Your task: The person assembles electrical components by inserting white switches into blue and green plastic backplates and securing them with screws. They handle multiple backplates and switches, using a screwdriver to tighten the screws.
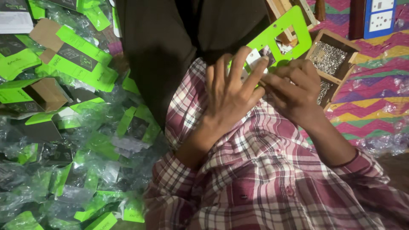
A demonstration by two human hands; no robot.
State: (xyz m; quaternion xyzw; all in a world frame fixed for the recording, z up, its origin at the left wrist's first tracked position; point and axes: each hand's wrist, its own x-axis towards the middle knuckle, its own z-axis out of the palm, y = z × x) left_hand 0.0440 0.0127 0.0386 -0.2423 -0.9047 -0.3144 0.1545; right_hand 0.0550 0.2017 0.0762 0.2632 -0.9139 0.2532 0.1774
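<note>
- Two bare hands meet over a bright green plate (294, 25) near the top middle of the head view, above a lap covered by a red, white and grey plaid shirt (264, 170).
- Left hand (232, 91): fingers spread and stretched upward, the tips lying on the lower end of the green plate and on a small white part (254, 57) fixed to it; it presses against them rather than wrapping around.
- Right hand (294, 91): fingers curled in from the right, pinching at the lower edge of the same plate, just beside the left fingertips; what sits between its fingertips is too small to tell.
- Green plate: flat, tilted up and away to the right, with square and oblong holes cut through it; its lower end is hidden under both hands.
- Wooden tray (346, 70): on the floor just right of the hands, its compartments filled with small silver metal bits.
- Striped mat (375, 106): pink, yellow, green and purple zigzag bands under the tray, with clear plastic wrap lying on it at the right edge.
- White switch plate (381, 17): stands at the top right corner, against a blue backing.
- Green and black cardboard boxes (72, 53): heaped all over the left side, some open and showing brown insides, mixed with crumpled clear plastic bags (25, 187).
- Dark cloth (170, 47): hangs down the top middle, between the boxes and the hands.
</note>
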